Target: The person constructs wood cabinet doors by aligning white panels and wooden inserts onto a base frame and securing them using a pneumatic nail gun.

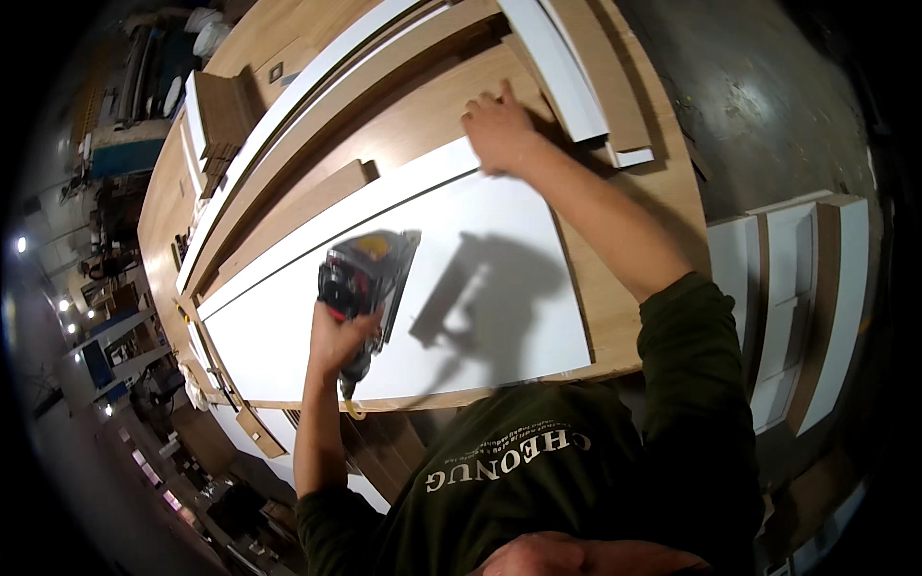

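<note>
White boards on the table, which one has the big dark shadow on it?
The wide white panel under the power tool in the left hand. The other white boards there look much narrower.

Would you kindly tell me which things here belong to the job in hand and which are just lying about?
In use:
power tool in the left hand
large white panel beneath it
white strip along the panel's far edge, right hand at its end

Seemingly lying about:
stacked short boards, upper left
long brown board beyond the strip
white-faced panels, far right
</note>
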The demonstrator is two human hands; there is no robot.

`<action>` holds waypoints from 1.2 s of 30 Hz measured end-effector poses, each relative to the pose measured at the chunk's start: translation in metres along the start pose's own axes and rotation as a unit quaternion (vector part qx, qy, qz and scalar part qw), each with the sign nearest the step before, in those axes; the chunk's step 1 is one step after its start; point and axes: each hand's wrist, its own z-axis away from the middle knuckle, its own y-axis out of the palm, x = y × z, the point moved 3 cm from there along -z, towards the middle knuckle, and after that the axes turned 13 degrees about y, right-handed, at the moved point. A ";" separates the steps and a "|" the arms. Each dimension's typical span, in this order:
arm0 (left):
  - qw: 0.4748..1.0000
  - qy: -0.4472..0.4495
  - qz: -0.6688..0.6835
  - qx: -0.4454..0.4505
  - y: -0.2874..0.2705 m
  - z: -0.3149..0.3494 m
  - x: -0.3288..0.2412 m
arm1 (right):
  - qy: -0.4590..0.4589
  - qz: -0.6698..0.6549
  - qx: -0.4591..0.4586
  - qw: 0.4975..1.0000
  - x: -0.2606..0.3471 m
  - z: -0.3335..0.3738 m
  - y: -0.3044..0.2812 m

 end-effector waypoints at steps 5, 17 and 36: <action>0.997 0.001 -0.055 -0.048 -0.035 0.037 0.029 | -0.073 -0.196 -0.019 0.978 0.087 -0.014 0.023; 0.999 0.006 -0.023 -0.042 -0.071 -0.020 0.033 | -0.100 -0.245 -0.105 0.959 0.101 -0.020 0.034; 0.999 -0.031 -0.031 0.018 -0.061 -0.079 0.029 | -0.132 -0.204 -0.289 0.926 0.107 -0.034 0.057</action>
